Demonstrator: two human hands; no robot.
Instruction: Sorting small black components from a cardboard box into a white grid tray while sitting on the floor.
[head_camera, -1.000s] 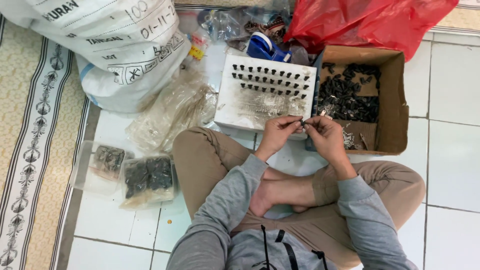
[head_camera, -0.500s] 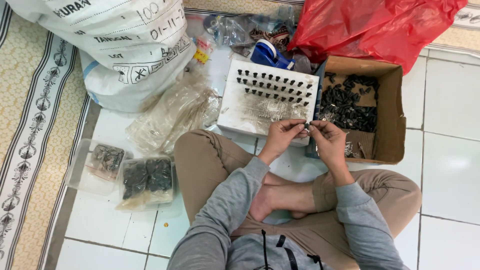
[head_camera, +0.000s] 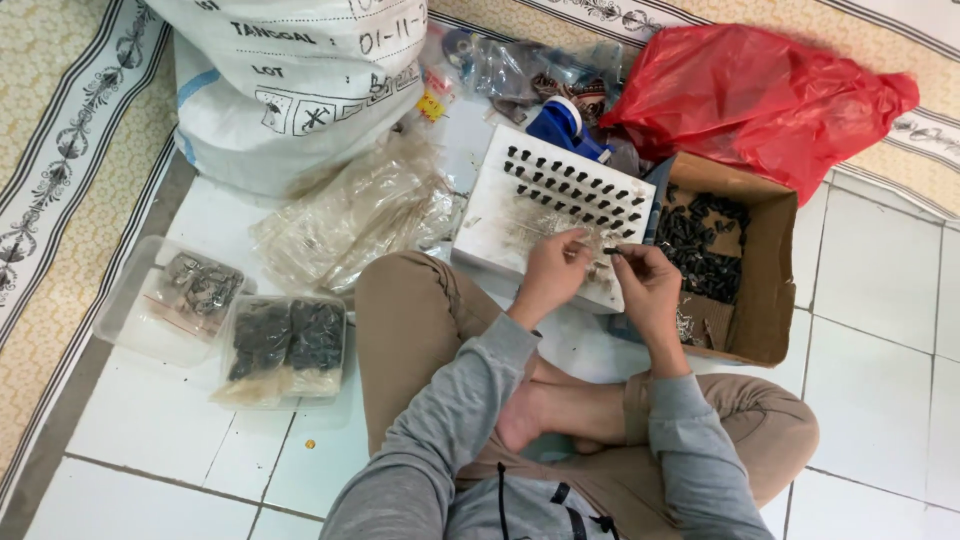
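Two bare hands work over a white foam board (head_camera: 520, 215) that leans at 12 o'clock from the crossed legs. The left hand (head_camera: 552, 275) is curled narrow, fingertips pinched at the board's near edge; what it grips is too small to tell. The right hand (head_camera: 645, 285) pinches one small dark part (head_camera: 612, 250) between thumb and forefinger, just beside the left hand's fingertips and above the board's lower right corner. The board is flat and matte, with roughly four slanted rows of small black pieces stuck upright in it; the exact count is too fine to make out.

At 2 o'clock sits one open brown cardboard box (head_camera: 765, 280), holding a loose heap of the same black pieces. Behind it, at 1 o'clock, lies one crumpled glossy red plastic bag (head_camera: 760, 95). At 11 o'clock stands one large woven white sack (head_camera: 290, 90). Between the sack and the board lies a pile of thin, clear, crinkled plastic sleeves (head_camera: 350, 220). At 9 o'clock are two clear plastic tubs (head_camera: 130, 330), rectangular, each with bagged dark parts inside. One blue tape dispenser (head_camera: 560, 125) peeks above the board.
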